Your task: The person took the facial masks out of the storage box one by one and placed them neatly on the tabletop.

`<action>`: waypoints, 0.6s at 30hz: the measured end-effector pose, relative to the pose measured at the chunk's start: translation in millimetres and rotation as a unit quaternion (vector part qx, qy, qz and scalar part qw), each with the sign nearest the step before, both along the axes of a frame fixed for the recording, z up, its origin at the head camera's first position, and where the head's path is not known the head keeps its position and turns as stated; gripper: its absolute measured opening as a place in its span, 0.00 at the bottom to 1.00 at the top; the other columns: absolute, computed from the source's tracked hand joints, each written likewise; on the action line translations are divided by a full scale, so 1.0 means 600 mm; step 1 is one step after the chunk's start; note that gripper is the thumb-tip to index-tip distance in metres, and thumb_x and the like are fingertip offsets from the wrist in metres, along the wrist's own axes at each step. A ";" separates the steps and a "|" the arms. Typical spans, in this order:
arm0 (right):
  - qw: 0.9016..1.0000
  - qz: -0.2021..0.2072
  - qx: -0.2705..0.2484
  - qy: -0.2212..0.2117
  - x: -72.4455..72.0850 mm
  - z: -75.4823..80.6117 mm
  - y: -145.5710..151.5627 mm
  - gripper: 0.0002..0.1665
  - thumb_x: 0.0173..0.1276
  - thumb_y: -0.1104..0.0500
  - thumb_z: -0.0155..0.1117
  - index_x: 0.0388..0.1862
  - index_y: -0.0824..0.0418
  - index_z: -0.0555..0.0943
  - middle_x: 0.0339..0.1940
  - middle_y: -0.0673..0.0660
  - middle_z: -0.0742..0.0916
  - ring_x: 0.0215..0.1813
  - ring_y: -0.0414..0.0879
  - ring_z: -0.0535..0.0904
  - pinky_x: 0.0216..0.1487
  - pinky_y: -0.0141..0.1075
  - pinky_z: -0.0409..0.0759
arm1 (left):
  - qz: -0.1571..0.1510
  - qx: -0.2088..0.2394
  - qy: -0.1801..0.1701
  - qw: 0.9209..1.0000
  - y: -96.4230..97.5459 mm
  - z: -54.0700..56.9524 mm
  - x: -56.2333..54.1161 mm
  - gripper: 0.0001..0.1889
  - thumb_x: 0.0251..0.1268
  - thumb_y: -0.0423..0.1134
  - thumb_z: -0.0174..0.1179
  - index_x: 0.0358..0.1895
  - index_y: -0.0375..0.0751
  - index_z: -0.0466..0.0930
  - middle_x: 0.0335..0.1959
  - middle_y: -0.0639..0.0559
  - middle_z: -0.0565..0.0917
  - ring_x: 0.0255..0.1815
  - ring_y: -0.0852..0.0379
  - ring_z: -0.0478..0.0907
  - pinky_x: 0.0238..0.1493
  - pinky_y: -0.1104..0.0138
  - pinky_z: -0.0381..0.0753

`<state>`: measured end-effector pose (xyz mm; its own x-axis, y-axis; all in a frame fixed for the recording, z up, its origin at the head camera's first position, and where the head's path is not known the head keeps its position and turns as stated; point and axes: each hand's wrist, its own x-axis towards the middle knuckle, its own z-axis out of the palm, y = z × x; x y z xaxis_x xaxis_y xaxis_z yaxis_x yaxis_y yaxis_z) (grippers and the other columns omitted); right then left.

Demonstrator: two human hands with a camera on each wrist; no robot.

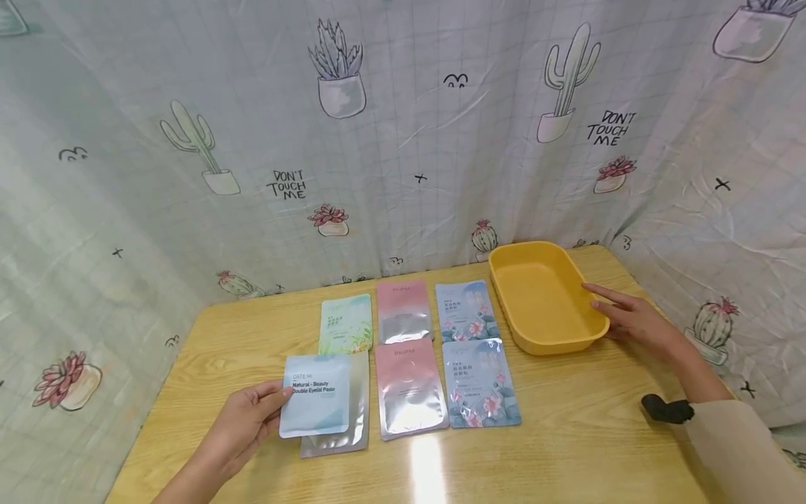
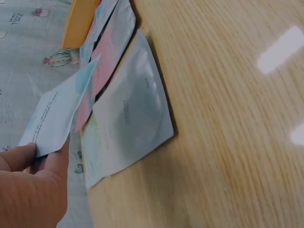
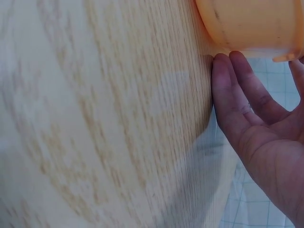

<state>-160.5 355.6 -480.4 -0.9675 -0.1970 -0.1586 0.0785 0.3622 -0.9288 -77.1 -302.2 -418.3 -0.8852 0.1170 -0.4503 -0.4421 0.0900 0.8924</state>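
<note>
Between the thumb and fingers of my left hand (image 1: pixel 242 423) is the edge of a light blue sachet (image 1: pixel 317 409) printed "Double Eyelid Paste". It is raised above the table, as the left wrist view shows, and in the head view it covers part of a silver sachet (image 1: pixel 359 409). My right hand (image 1: pixel 637 325) is at the right side of a yellow plastic basin (image 1: pixel 560 346). Its fingers reach fairly straight to the rim and outer wall; in the right wrist view the fingertips (image 3: pixel 236 58) are right at the wall. Nothing lies inside the basin.
A green sachet (image 1: pixel 346 322) lies behind the silver one. Two pink-and-silver sachets (image 1: pixel 412 402) form a middle column, and two blue floral sachets (image 1: pixel 481 385) lie beside them near the basin. A patterned curtain (image 1: pixel 403 140) hangs along the back edge of the wooden table (image 1: pixel 567 434).
</note>
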 end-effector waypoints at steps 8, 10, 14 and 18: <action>1.000 0.006 0.001 0.004 0.000 -0.001 0.004 0.34 0.84 0.50 0.50 0.83 0.57 0.57 0.79 0.74 0.58 0.50 0.33 0.83 0.47 0.33 0.86 | -0.005 -0.052 -0.011 0.999 0.001 -0.006 0.015 0.24 0.78 0.36 0.57 0.66 0.18 0.69 0.57 0.40 0.84 0.53 0.53 0.84 0.51 0.62 0.86; 1.000 0.006 0.004 0.003 -0.001 0.000 0.003 0.34 0.84 0.50 0.50 0.83 0.56 0.57 0.79 0.75 0.57 0.50 0.32 0.83 0.47 0.32 0.85 | -0.007 -0.052 -0.020 0.998 0.004 -0.011 0.024 0.25 0.77 0.36 0.58 0.66 0.18 0.69 0.57 0.40 0.85 0.53 0.53 0.85 0.51 0.61 0.86; 1.000 0.007 0.003 -0.004 -0.003 0.001 0.002 0.34 0.84 0.50 0.50 0.83 0.55 0.56 0.79 0.75 0.57 0.50 0.31 0.83 0.48 0.32 0.85 | -0.016 -0.025 -0.035 0.999 0.010 -0.027 0.040 0.26 0.76 0.36 0.59 0.65 0.16 0.69 0.55 0.39 0.85 0.53 0.51 0.85 0.51 0.60 0.86; 1.000 0.007 0.001 -0.011 -0.006 -0.001 0.000 0.35 0.84 0.50 0.50 0.83 0.55 0.55 0.79 0.75 0.57 0.50 0.31 0.83 0.48 0.32 0.85 | -0.024 0.011 -0.055 0.998 0.013 -0.046 0.056 0.25 0.75 0.35 0.60 0.64 0.15 0.69 0.52 0.42 0.86 0.51 0.52 0.86 0.51 0.58 0.86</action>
<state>-164.2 355.8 -481.1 -0.9608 -0.2108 -0.1802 0.0936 0.3651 -0.9262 -43.7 -294.3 -445.7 -0.8238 0.1684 -0.5413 -0.5330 0.0951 0.8407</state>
